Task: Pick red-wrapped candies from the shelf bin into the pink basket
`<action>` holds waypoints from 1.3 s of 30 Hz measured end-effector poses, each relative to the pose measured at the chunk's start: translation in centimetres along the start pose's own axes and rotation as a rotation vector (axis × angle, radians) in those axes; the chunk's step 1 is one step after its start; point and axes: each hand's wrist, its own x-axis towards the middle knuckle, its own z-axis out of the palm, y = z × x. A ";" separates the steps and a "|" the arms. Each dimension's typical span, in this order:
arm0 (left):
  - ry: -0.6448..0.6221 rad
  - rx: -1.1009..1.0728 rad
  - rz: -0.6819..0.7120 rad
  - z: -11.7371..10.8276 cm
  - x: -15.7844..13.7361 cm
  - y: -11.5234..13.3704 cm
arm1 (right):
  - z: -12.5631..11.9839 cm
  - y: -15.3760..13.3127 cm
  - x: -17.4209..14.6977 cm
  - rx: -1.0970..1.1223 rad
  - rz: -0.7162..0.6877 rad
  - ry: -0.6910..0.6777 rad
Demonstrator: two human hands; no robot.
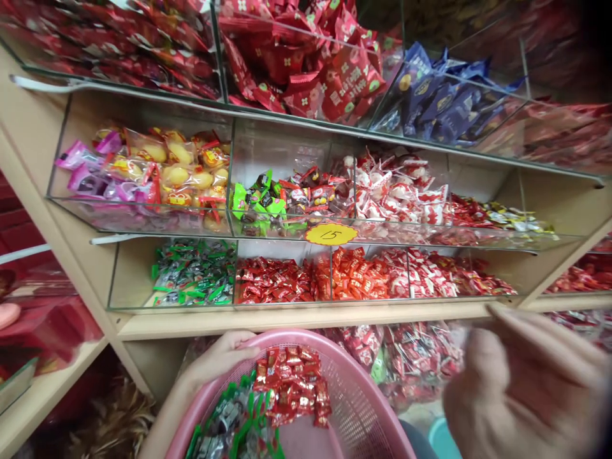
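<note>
My left hand (224,357) is closed on the rim of a pink plastic basket (368,376), its fingers over the edge. Inside the basket, red-wrapped candies (296,389) lie together at the back. Candies in clear wrappers with green ends (239,421) fill its left side. At the right, close to the camera, my right hand (521,389) is raised and blurred, fingers stretched out and thumb apart, with nothing visible in it. It is in front of the lower shelf edge, to the right of the basket.
Clear bins on a wooden shelf (306,317) hold green-ended candies (196,271), red candies (275,280) and orange-red candies (358,274). A yellow price tag (331,234) reads 15. Bagged candies (425,350) lie beneath the shelf. A turquoise object (444,438) shows at the bottom.
</note>
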 end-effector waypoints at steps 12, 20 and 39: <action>-0.023 -0.083 -0.014 0.4 1.2 -0.5 | 18.3 2.8 -6.8 -0.309 -0.003 -1.347; -0.013 -0.065 0.002 0.2 1.1 -0.8 | 21.0 3.3 -6.9 -0.309 0.112 -1.394; -0.013 0.068 0.000 0.8 1.0 0.5 | 5.0 0.9 -7.5 1.080 1.513 -0.902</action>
